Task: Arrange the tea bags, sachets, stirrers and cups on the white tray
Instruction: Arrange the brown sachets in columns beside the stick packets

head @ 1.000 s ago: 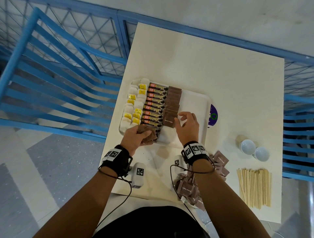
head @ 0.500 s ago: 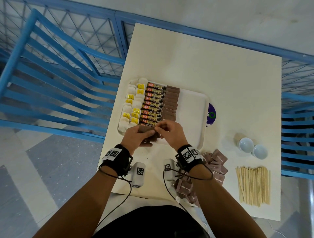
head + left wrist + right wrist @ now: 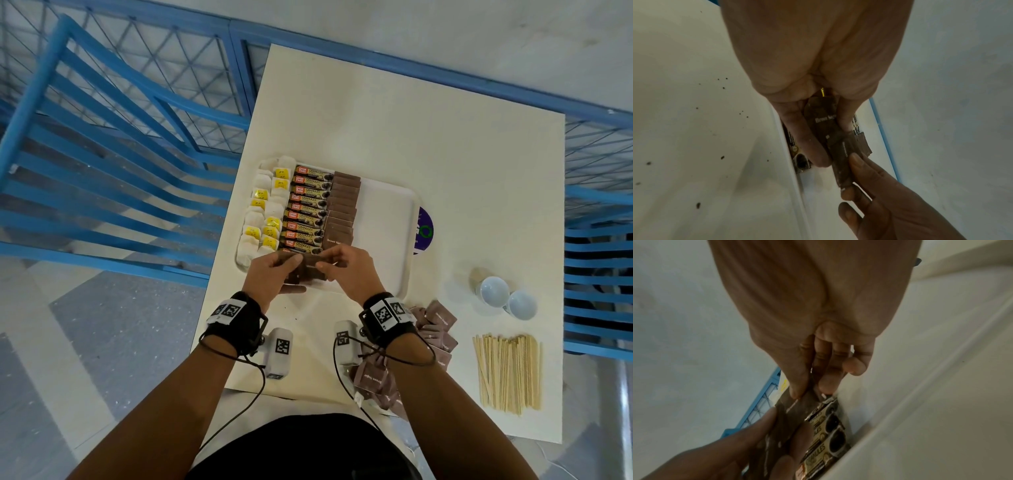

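The white tray [image 3: 387, 219] holds a column of tea bags [image 3: 262, 219], a row of coffee granule sachets [image 3: 306, 212] and a row of brown sugar sachets [image 3: 342, 209]. Over the tray's near edge my left hand [image 3: 274, 270] grips a small stack of brown sugar sachets [image 3: 824, 123]. My right hand [image 3: 346, 270] pinches one brown sachet [image 3: 797, 404] at the end of that stack. Loose brown sachets [image 3: 435, 329] lie by my right wrist. Two white cups [image 3: 507, 298] and wooden stirrers [image 3: 507, 373] sit on the table at right.
The cream table [image 3: 411, 120] has its far half bare. A purple round sticker [image 3: 424, 229] shows past the tray's right rim. Blue chairs [image 3: 102, 154] and a blue railing surround the table. The tray's right part is bare.
My right hand has come back from the brown sachet row to the stack in my left hand and now pinches a sachet there. The left hand has stayed put.
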